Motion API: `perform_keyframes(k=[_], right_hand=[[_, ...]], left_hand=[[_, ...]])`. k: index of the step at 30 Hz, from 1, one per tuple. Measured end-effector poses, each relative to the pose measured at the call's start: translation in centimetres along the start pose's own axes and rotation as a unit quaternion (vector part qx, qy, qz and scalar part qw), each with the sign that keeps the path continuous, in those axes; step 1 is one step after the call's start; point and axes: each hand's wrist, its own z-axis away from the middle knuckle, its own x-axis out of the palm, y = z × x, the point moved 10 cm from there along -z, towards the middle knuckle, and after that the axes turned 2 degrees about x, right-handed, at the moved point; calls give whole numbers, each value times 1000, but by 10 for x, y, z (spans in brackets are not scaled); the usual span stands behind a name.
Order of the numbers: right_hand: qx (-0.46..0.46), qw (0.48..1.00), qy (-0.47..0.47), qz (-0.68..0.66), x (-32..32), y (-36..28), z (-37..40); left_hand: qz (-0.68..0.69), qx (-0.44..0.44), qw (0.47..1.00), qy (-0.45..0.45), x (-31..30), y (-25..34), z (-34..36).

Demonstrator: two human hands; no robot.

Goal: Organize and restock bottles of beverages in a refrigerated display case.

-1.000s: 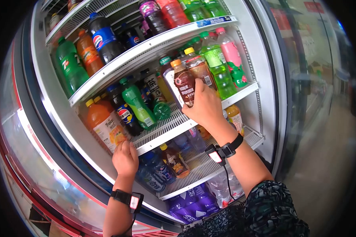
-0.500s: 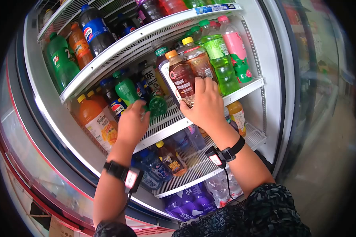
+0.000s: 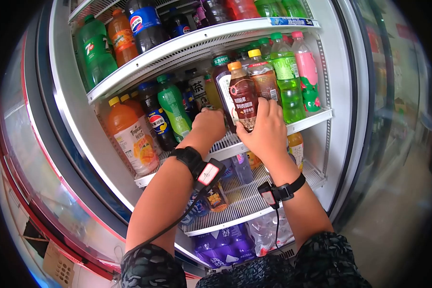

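Observation:
My right hand (image 3: 265, 129) grips the lower part of a brown drink bottle (image 3: 245, 98) with an orange cap. Its thumb is at the left and its fingers wrap the right side; the bottle is near upright at the middle shelf's front edge. Farther left, my left hand (image 3: 210, 126) reaches in over the same shelf with curled fingers. Whatever they hold, if anything, is hidden behind the hand. Close to it are a green bottle (image 3: 173, 108) and a black-labelled tea bottle (image 3: 198, 91). A dark bottle with a green cap (image 3: 222, 79) stands behind the brown one.
The middle shelf (image 3: 225, 152) also bears an orange juice bottle (image 3: 134, 139), a cola bottle (image 3: 158, 120), a light-green drink bottle (image 3: 287, 81) and a pink bottle (image 3: 306, 72). Above is another shelf (image 3: 177, 45) of bottles. Purple packs (image 3: 225, 245) lie below.
My left hand has moved right and deeper into the shelf, its fingers now curled. The green bottle base seen beside it is now out of sight. My right hand stays on the brown bottle.

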Motion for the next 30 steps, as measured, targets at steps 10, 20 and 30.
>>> perform_keyframes(k=[10, 20, 30], right_hand=[[-22, 1000, 20, 4, -3, -5, 1], [-28, 999, 22, 19, -3, -8, 2], [-26, 999, 25, 30, 0, -9, 3]], left_hand=[[80, -15, 914, 398, -76, -66, 108], [356, -119, 914, 154, 5, -108, 61], [475, -118, 870, 64, 45, -106, 8]])
